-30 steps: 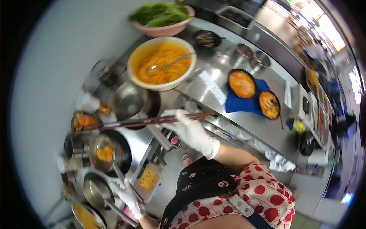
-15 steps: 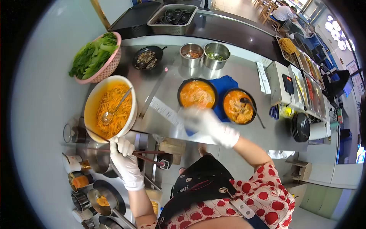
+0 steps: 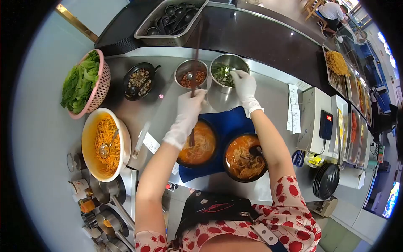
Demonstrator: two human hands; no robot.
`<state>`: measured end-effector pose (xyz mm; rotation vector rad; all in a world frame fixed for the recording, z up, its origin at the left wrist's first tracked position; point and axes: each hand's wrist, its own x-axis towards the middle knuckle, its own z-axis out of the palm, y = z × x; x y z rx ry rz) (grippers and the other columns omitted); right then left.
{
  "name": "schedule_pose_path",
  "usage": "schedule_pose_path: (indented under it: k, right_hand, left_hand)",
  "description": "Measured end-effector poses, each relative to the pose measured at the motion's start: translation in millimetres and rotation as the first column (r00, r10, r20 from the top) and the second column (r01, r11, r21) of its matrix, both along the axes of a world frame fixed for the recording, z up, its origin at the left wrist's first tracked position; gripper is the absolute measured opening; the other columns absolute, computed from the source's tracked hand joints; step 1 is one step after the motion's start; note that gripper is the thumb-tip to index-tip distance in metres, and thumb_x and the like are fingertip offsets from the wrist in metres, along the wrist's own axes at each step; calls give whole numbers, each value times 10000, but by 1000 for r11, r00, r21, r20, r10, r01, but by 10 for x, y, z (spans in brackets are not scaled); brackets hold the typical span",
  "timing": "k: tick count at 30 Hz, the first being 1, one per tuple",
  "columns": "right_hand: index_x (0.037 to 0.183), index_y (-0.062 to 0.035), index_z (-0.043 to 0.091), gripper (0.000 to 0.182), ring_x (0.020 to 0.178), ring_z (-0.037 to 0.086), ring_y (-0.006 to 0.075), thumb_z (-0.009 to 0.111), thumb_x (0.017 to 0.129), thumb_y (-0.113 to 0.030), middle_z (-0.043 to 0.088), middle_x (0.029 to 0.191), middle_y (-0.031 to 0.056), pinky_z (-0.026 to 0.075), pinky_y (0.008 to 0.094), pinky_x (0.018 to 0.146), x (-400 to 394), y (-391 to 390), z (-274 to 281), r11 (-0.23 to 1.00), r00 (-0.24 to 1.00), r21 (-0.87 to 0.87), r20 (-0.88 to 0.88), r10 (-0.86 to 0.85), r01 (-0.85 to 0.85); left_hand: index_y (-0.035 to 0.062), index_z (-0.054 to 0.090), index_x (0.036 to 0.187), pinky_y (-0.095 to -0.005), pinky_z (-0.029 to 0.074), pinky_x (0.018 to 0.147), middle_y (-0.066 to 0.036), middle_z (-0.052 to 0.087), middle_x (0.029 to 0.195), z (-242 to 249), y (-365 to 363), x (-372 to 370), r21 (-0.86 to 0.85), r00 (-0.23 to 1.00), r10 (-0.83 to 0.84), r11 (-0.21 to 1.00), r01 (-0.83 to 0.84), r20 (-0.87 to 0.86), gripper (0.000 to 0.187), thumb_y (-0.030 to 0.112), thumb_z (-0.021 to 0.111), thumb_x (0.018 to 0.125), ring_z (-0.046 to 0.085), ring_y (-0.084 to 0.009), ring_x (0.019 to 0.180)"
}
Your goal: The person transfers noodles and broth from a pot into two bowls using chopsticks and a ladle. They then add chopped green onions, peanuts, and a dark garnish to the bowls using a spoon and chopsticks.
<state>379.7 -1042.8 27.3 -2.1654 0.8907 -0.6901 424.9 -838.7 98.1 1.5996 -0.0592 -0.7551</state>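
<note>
Wrapped in a white glove, my left hand [image 3: 189,111] is closed round long dark chopsticks [image 3: 196,54], whose lower ends reach over the left black bowl of orange noodle soup [image 3: 201,145]. My right hand [image 3: 244,86], also gloved, pinches something at the rim of the steel pot with chopped green herbs [image 3: 221,74]; the fingers hide what it is. Beside that pot stands another steel pot with reddish bits [image 3: 199,77] and a spoon in it. The right black bowl of soup [image 3: 242,161] has a black spoon in it. Both bowls rest on a blue cloth [image 3: 228,122].
At the left are a pink basket of lettuce [image 3: 103,84], a large bowl of orange shreds [image 3: 121,149] and a small black pan [image 3: 140,82]. A tray of black ladles [image 3: 168,40] stands behind. At the right are a white machine [image 3: 310,119] and black plates [image 3: 326,180].
My left hand has moved from beside the shreds bowl to above the left soup bowl with the chopsticks. My right hand has gone up from the soup to the herb pot. The view has shifted.
</note>
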Motion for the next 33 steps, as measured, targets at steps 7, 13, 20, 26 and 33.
schedule_pose_path:
  k: [7, 13, 20, 26, 33]
  right_hand:
    - [961, -49, 685, 216, 785, 661, 268, 595, 878, -227, 687, 801, 105, 516, 359, 707, -120, -578, -38, 974, 986, -166, -89, 143, -156]
    - [943, -78, 642, 176, 840, 638, 296, 541, 903, -216, 657, 866, 118, 525, 399, 698, -520, -572, 54, 691, 755, -398, -564, 334, -603]
    - [896, -48, 637, 108, 695, 618, 311, 571, 878, -133, 608, 710, 118, 517, 387, 647, -947, -332, 411, 849, 909, -349, -21, 415, -396]
    - [912, -29, 637, 108, 659, 620, 301, 568, 880, -105, 620, 715, 136, 503, 372, 590, -1144, 318, 658, 832, 873, -306, 10, 488, -462]
    - [894, 21, 653, 225, 472, 497, 83, 495, 951, -129, 625, 646, 64, 417, 217, 438, -1079, 839, 660, 659, 944, 712, 329, -9, -242]
  left_hand:
    - [-36, 618, 865, -271, 428, 444, -88, 648, 698, -405, -992, 93, 351, 987, -110, 934, 64, 113, 224, 187, 629, 887, 590, -136, 487]
    - [-50, 578, 819, -305, 474, 543, -121, 609, 703, -939, -1253, 140, 35, 954, 276, 959, -281, 116, 193, 137, 614, 848, 625, -153, 648]
    - [-38, 569, 807, -358, 443, 633, -133, 583, 682, -438, -875, -37, 206, 860, -21, 974, -99, 510, 131, 87, 591, 773, 541, -209, 628]
    - [-17, 546, 777, -312, 400, 579, -61, 517, 611, -167, -350, -43, 114, 872, -26, 993, -35, 490, 117, 88, 595, 791, 435, -134, 581]
    - [-10, 549, 795, -331, 449, 562, -81, 549, 621, 66, 216, -148, 200, 847, -116, 980, 11, 519, 117, 96, 599, 799, 532, -156, 565]
